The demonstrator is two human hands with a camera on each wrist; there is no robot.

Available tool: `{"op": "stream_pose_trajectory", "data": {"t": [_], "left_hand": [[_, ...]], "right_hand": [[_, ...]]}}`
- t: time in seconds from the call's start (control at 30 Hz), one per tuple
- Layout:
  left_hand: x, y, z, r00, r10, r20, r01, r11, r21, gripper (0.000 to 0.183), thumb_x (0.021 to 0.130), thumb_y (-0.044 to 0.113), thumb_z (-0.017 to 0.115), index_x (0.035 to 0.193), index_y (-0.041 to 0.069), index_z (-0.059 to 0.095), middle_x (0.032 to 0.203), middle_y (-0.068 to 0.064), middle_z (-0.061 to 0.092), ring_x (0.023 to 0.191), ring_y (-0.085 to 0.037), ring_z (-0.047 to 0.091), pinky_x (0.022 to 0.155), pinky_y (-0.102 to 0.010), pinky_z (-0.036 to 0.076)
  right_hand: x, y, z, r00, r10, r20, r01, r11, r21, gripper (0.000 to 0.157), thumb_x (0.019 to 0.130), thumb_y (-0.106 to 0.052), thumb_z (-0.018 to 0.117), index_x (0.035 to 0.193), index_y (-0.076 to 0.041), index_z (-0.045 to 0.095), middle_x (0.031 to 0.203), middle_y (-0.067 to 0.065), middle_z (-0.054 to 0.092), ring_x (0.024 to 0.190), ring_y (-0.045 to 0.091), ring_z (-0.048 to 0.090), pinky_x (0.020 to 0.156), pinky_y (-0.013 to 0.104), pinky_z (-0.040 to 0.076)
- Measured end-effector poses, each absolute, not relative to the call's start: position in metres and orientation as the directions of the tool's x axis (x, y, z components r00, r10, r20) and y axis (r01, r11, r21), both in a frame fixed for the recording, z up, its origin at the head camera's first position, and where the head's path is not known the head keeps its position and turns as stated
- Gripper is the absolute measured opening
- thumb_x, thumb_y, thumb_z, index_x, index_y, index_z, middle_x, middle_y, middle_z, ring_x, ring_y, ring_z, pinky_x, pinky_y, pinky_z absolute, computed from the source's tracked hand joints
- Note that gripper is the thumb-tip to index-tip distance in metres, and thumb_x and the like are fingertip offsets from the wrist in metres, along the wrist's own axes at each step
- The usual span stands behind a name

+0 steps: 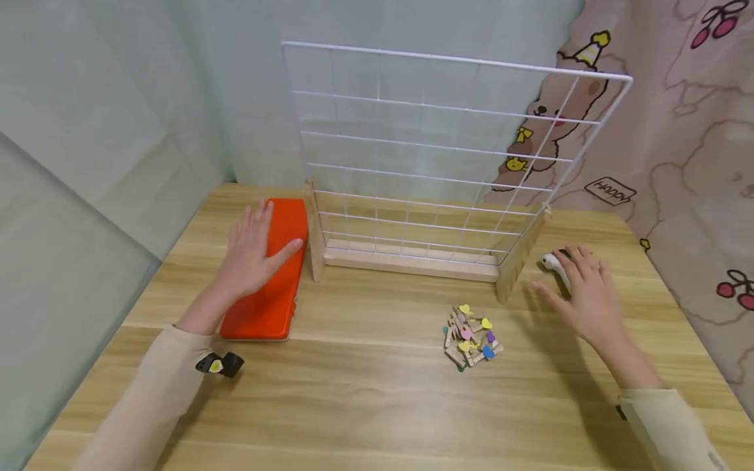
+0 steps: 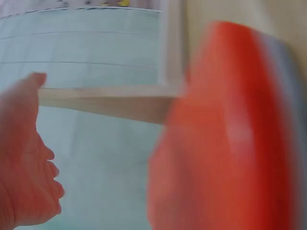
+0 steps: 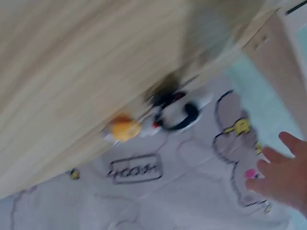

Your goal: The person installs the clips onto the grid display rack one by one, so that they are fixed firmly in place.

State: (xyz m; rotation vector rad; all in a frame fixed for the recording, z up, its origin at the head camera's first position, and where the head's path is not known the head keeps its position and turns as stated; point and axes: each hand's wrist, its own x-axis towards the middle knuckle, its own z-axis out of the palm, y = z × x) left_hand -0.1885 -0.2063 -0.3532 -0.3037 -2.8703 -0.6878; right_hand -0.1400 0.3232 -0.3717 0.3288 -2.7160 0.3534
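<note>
My left hand (image 1: 249, 258) is spread over a flat red case (image 1: 264, 311), thumb held away from straight fingers; it grips nothing. In the left wrist view the case (image 2: 225, 143) is blurred, and the hand (image 2: 26, 163) shows apart from it. On the right, my other hand (image 1: 592, 297) hovers with loosely extended fingers above a white-and-black object (image 1: 552, 263), which it partly hides. The right wrist view shows that object (image 3: 180, 112) with an orange part (image 3: 123, 129), too blurred to name; the hand (image 3: 283, 172) is apart from it.
A white wire grid (image 1: 424, 140) stands upright in a wooden base (image 1: 412, 260) at the middle back. Before it lies a pile of small wooden clothespins (image 1: 466, 341) with coloured hearts. Pale green cloth (image 1: 118, 118) and a printed curtain (image 1: 695, 216) hang round the wooden table (image 1: 365, 405).
</note>
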Motion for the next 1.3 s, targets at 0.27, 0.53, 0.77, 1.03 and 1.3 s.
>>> {"op": "stream_pose_trajectory", "data": {"t": [0.27,0.53,0.77,1.03,1.3], "left_hand": [[-0.213,-0.17,-0.304,-0.965,0.14,0.224,0.264,0.558,0.787,0.072,0.085,0.048,0.044,0.139,0.029,-0.001,0.144,0.008,0.007,0.132,-0.014,0.01,0.105,-0.046,0.014],[-0.233,-0.137,-0.296,-0.961,0.173,0.215,0.244,0.168,0.955,0.058,0.092,0.032,0.038,0.14,0.015,0.009,0.143,-0.003,0.017,0.131,-0.015,0.013,0.107,-0.034,0.013],[-0.235,-0.14,-0.313,-0.957,0.094,0.276,0.285,0.107,0.953,0.038,0.094,0.026,0.034,0.128,0.01,0.037,0.119,-0.008,0.043,0.115,-0.022,0.037,0.102,-0.038,0.024],[-0.226,-0.146,-0.321,-0.962,0.117,0.246,0.254,0.06,0.965,0.035,0.093,0.024,0.038,0.125,0.012,0.042,0.113,-0.006,0.045,0.111,-0.024,0.039,0.098,-0.038,0.027],[-0.233,-0.156,-0.311,-0.963,0.172,0.209,0.22,0.047,0.974,0.037,0.091,0.024,0.043,0.128,0.015,0.042,0.117,-0.006,0.045,0.113,-0.021,0.039,0.101,-0.039,0.025]], "right_hand": [[-0.129,0.284,-0.384,-0.737,-0.37,0.566,-0.556,0.808,-0.196,0.034,0.07,-0.013,0.069,0.1,-0.001,0.06,0.102,0.015,0.057,0.094,0.03,0.052,0.082,0.042,0.04],[-0.126,0.255,-0.411,-0.793,-0.543,0.277,-0.602,0.768,-0.217,0.021,0.081,-0.016,0.061,0.102,-0.009,0.062,0.099,0.001,0.06,0.089,0.015,0.056,0.077,0.034,0.047],[-0.135,0.247,-0.415,-0.735,-0.626,0.262,-0.677,0.705,-0.213,0.015,0.077,-0.011,0.065,0.092,-0.008,0.066,0.094,0.0,0.06,0.085,0.011,0.057,0.074,0.028,0.049],[-0.139,0.241,-0.413,-0.721,-0.67,0.176,-0.691,0.68,-0.244,0.008,0.072,-0.012,0.069,0.081,-0.012,0.069,0.076,-0.006,0.06,0.066,0.003,0.056,0.057,0.018,0.048],[-0.156,0.231,-0.393,-0.73,-0.682,0.03,-0.669,0.706,-0.231,0.006,0.069,-0.017,0.071,0.074,-0.019,0.069,0.072,-0.011,0.064,0.061,0.0,0.056,0.054,0.019,0.046]]}}
